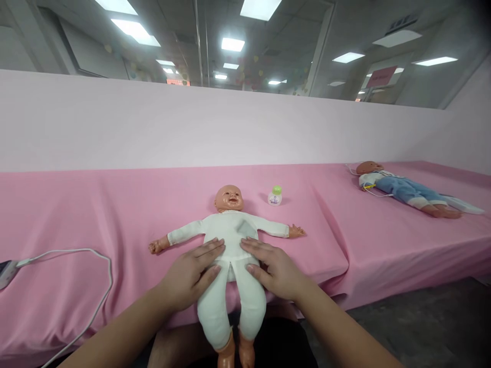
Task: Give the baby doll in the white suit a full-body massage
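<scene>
A baby doll (232, 227) with a white cloth body lies on its back, arms spread wide and head away from me. Its legs hang over the front edge of the pink-covered table toward my lap. My left hand (192, 273) rests flat on the left side of its lower belly and hip, fingers stretched out. On the opposite side of the belly lies my right hand (274, 266), also with fingers extended. Neither hand grips anything. A small round bottle (275, 196) with a green cap stands near the doll's head, to the right.
A second doll (410, 191) in blue trousers lies at the far right, with thin tubing near it. A white cable (109, 271) curls over the pink cloth (126, 204) from a device (7, 273) at left. Behind rise a white wall (172, 128) and windows.
</scene>
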A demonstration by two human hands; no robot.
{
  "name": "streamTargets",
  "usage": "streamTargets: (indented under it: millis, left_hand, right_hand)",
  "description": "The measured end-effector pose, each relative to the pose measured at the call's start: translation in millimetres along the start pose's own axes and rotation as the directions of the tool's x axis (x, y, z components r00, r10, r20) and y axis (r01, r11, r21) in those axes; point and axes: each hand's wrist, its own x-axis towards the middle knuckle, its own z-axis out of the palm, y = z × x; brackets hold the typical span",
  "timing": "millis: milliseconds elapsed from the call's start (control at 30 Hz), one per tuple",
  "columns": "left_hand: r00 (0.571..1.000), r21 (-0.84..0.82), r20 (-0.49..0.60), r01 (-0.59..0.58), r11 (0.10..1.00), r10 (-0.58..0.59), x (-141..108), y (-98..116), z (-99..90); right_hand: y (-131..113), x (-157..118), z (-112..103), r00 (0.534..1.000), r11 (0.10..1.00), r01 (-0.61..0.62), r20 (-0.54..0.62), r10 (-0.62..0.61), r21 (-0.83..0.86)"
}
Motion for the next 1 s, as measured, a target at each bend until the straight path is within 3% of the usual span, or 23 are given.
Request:
streamTargets:
  millis: [367, 533, 633, 733, 800, 900, 1000]
  left_hand:
    - [0.998, -0.031, 0.006, 0.056, 0.998, -0.055, -4, 5, -0.8]
    - [0.986, -0.020, -0.053, 0.160, 0.987, -0.161, -10, -6, -7.5]
    - [0.945, 0.067, -0.135, 0.307, 0.949, -0.296, -15, -25, -20.6]
    - [0.866, 0.151, -0.205, 0.488, 0.860, -0.456, -22, -45, -33.2]
    - [0.843, 0.167, -0.217, 0.529, 0.832, -0.492, -26, -49, -36.1]
    - [0.904, 0.144, -0.195, 0.410, 0.901, -0.380, -27, -37, -30.5]
    - [0.973, 0.085, -0.145, 0.192, 0.978, -0.178, -18, -14, -20.5]
  right_hand:
    - [0, -5, 2, 1.000, 1.000, 0.003, -0.001, -0.003, 0.005]
    - [8, -8, -8, 0.992, 0.995, -0.101, -0.075, 0.101, -0.006]
    - [26, -12, -27, 0.952, 0.968, -0.240, -0.212, 0.220, -0.071]
    - [46, -18, -48, 0.865, 0.901, -0.413, -0.366, 0.342, -0.133]
    - [53, -23, -54, 0.838, 0.875, -0.461, -0.397, 0.374, -0.148]
    - [45, -25, -48, 0.892, 0.914, -0.371, -0.338, 0.301, -0.164]
    - [20, -19, -31, 0.979, 0.982, -0.160, -0.144, 0.145, -0.101]
